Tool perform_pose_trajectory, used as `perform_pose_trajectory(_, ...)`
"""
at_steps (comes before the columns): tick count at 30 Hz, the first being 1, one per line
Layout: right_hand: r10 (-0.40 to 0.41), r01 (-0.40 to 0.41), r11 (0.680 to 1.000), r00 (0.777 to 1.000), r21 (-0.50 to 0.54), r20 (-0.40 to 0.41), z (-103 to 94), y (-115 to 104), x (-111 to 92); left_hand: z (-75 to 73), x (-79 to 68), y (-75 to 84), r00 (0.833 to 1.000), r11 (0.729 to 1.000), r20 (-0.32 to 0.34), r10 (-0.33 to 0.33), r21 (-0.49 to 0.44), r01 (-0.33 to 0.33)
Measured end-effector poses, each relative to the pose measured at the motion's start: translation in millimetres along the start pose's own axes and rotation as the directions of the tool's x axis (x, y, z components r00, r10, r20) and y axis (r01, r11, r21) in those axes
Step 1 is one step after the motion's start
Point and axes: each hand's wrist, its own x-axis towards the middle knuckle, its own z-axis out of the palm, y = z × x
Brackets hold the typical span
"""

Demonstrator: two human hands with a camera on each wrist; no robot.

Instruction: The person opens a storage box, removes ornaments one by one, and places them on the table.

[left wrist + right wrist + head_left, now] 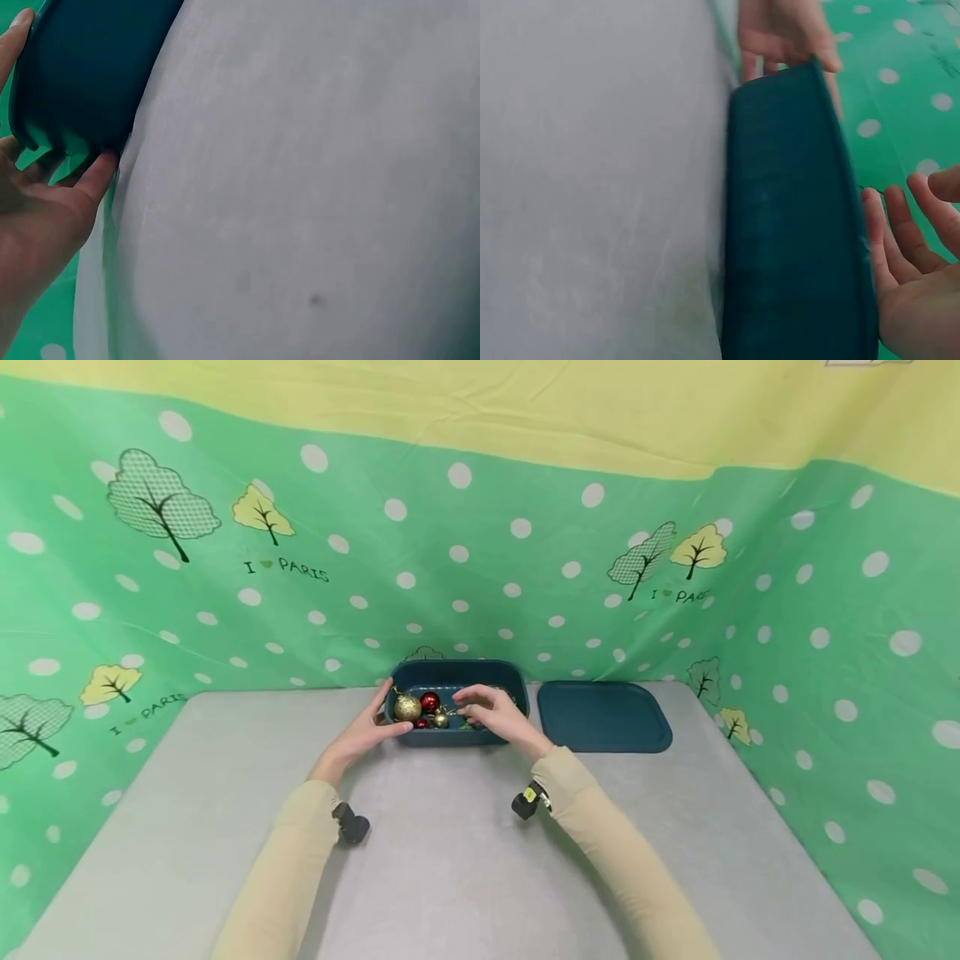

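Left hand (366,727) grips box (450,738) at left end, on counter (442,852); right hand (497,712) over it, cannot tell if holding anything. Baubles (407,707) inside: handle singly, lightly, box steadied.

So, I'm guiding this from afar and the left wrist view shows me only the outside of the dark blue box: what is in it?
Observer: From the head view, the dark blue box holds shiny balls, among them a gold ball and a red ball.
Operator: And where is the right hand?
Observer: It is over the right part of the box, fingers bent; I can't tell whether they hold anything.
Operator: Is anything lying just beyond the box's right end?
Observer: Yes, a dark blue lid lies flat on the table there.
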Motion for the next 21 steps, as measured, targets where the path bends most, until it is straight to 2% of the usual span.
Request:
perform_pose_trajectory(7,0.032,-0.029,0.998,0.998,-0.049,0.05,9.1,-3,11,0.1,1.8,2.3,1.0,1.0,-0.002,0.014,0.0,-0.014)
perform_pose_trajectory(12,0.049,-0.047,0.998,0.997,-0.038,0.062,16.6,-3,20,0.8,-5.3,19.4,1.0,1.0,0.017,-0.003,0.026,0.002)
perform_pose_trajectory(16,0.034,-0.029,0.998,0.996,-0.06,0.087,21.7,-1,29,2.7,-13.8,34.7,1.0,0.999,0.024,-0.002,0.048,0.001)
perform_pose_trajectory(21,0.009,0.002,0.994,0.995,-0.108,0.098,27.3,-1,40,3.3,-16.1,38.8,1.0,0.999,0.026,-0.001,0.037,0.0)
